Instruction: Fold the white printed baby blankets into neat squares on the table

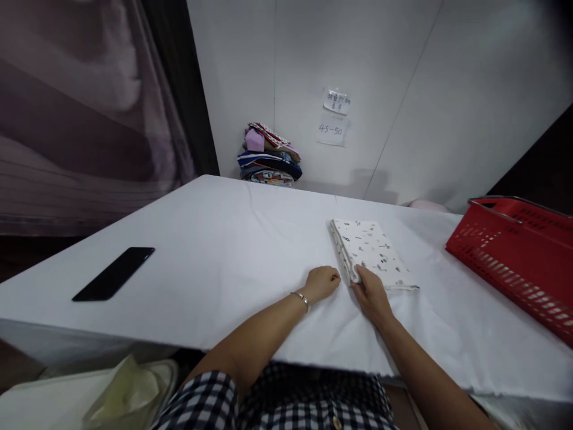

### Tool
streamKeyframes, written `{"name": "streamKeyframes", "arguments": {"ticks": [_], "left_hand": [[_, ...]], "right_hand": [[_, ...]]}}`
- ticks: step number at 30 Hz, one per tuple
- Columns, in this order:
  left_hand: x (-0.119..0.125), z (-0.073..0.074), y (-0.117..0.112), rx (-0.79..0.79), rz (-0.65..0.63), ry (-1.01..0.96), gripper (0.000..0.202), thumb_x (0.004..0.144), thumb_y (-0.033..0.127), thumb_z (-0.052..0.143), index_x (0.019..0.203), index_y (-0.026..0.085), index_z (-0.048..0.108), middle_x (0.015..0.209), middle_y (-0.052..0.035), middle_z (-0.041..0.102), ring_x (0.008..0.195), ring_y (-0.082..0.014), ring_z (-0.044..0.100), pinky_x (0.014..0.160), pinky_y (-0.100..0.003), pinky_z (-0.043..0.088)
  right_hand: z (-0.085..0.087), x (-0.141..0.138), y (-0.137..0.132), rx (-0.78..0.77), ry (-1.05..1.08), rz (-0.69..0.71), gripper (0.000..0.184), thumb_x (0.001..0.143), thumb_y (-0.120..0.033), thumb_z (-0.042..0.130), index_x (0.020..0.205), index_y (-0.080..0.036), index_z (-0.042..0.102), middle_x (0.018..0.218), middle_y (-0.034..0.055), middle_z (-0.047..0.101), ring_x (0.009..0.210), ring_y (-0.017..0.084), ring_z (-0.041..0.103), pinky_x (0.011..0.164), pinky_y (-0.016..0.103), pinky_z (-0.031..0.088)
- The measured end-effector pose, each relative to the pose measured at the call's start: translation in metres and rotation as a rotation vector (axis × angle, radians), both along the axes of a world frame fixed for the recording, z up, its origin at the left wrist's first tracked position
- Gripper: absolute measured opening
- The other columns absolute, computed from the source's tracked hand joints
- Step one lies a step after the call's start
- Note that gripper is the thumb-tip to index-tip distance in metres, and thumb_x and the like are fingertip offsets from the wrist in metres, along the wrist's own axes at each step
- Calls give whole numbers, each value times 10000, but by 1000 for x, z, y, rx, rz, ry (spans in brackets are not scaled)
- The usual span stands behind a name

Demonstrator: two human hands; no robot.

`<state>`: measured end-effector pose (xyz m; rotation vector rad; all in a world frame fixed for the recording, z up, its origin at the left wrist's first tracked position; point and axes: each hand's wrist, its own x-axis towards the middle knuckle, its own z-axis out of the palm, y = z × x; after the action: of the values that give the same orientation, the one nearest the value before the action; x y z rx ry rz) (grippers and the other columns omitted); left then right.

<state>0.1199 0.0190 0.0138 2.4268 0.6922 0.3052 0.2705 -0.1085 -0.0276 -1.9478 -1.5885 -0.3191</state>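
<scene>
A folded white cloth (373,248) with small scattered prints lies on the white-covered table, its layered folded edge facing left. At its near left corner, my right hand (370,294) grips the folded edge, thumb on top. Just left of that corner, my left hand (323,283) rests near the tabletop with its fingers curled in, apart from the cloth. Nothing shows in the left hand; a bracelet circles that wrist.
A red plastic basket (519,257) stands at the table's right. On the left lies a flat black object (114,275) like a tablet. Folded fabrics (270,156) are stacked by the back wall, near paper notes (333,128). A pale bin (156,382) sits below the front edge.
</scene>
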Motion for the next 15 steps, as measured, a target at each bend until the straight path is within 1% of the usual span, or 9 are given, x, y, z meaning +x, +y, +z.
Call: {"name": "streamKeyframes", "arguments": {"ticks": [4, 7, 11, 15], "left_hand": [[9, 4, -8, -25, 21, 69, 242, 817, 349, 471, 877, 242, 680, 922, 0, 683, 862, -164, 595, 760, -252, 428], [16, 4, -15, -23, 63, 88, 237, 802, 352, 487, 867, 237, 684, 903, -12, 688, 857, -174, 603, 745, -259, 436], [23, 2, -26, -27, 142, 87, 226, 785, 356, 514, 875, 239, 686, 932, -23, 688, 886, -185, 607, 757, -269, 442], [24, 2, -37, -46, 211, 72, 209, 780, 337, 524, 907, 264, 673, 964, -1, 680, 916, -173, 602, 786, -257, 437]], "right_hand": [[-1, 2, 0, 22, 4, 33, 382, 839, -332, 457, 1198, -212, 511, 1217, 111, 569, 1150, 260, 490, 963, 466, 374], [-2, 4, 0, 43, 18, 48, 343, 841, -315, 461, 1150, -198, 553, 1193, 110, 590, 1136, 247, 505, 965, 451, 377], [-1, 4, -1, 41, 14, 57, 337, 834, -300, 460, 1140, -199, 561, 1188, 110, 593, 1126, 250, 510, 956, 460, 377], [1, 1, -2, 57, 12, 55, 380, 798, -268, 469, 1163, -195, 540, 1183, 107, 591, 1119, 253, 507, 942, 465, 382]]}}
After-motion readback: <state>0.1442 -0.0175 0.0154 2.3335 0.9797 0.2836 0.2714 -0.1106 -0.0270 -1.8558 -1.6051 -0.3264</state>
